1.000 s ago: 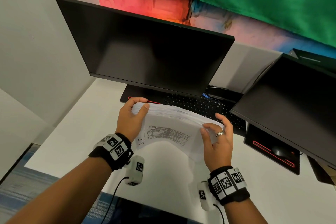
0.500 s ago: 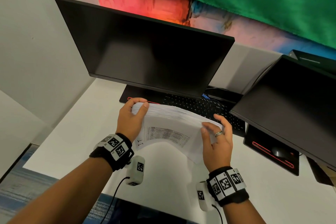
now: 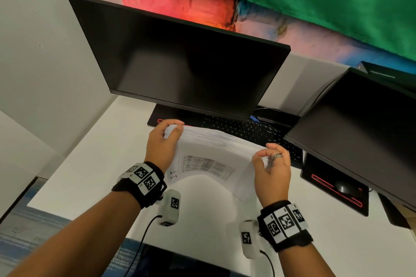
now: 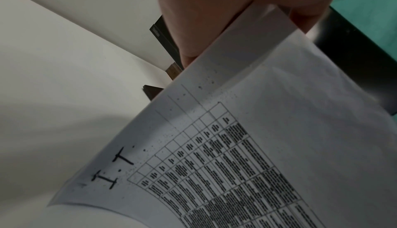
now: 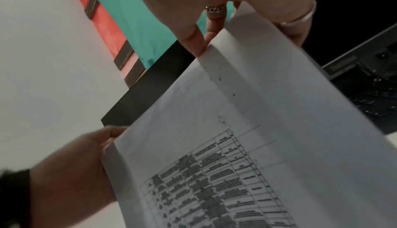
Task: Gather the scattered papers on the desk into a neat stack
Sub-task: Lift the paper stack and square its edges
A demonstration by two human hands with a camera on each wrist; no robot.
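Note:
A thick stack of white papers with a printed table on its near sheet is held up on edge above the white desk, bowed between both hands. My left hand grips its left end, fingers curled over the top edge. My right hand pinches the right end near the top corner. In the left wrist view the papers fill the lower right under my left hand. In the right wrist view the papers slope down from my right hand, and the left hand holds the far end.
A large dark monitor stands just behind the papers, with a black keyboard under it. A second dark screen sits at the right above a black mouse pad with a mouse. A white wall borders the left.
The right thumb and fingers have shifted slightly on the right end of the stack. The papers and the left hand stay almost where they were.

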